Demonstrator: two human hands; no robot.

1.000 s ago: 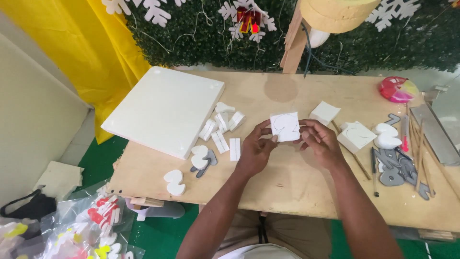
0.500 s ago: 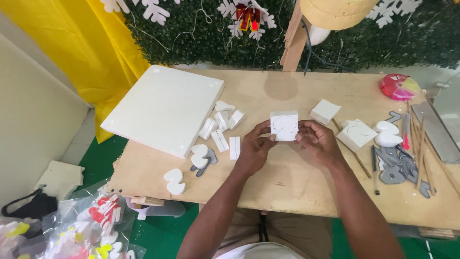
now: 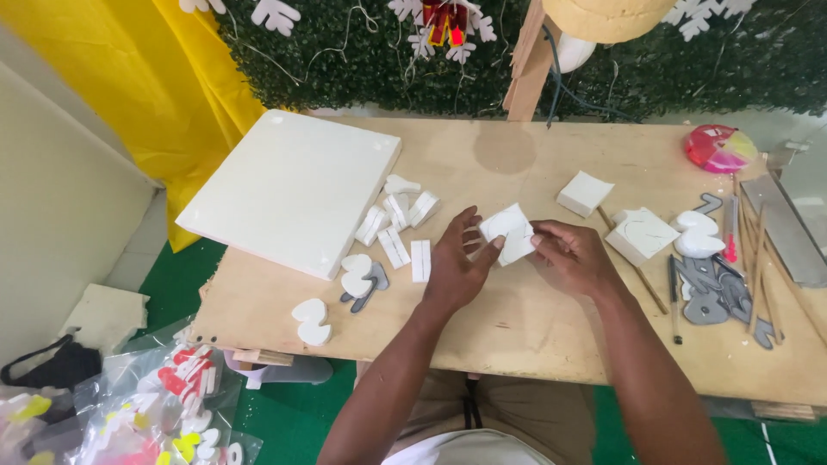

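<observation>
White foam piece (image 3: 508, 234) is held above the bench (image 3: 517, 319), near its middle, pinched between both hands. Left hand (image 3: 455, 269) fingers grip its left edge; right hand (image 3: 575, 257) fingers close on its right edge. Foam dents easily: light, even pressure at the edges is advised.

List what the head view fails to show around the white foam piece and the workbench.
- Underside of the white foam piece: faces away, and the fingertips of the left hand and right hand cover its edges.
- Grey cut shapes at right: overlapped by sticks, outlines unclear.
- Bags of coloured shapes: cut off by the bottom edge.
- Wooden post: top cut off by the upper edge.
</observation>
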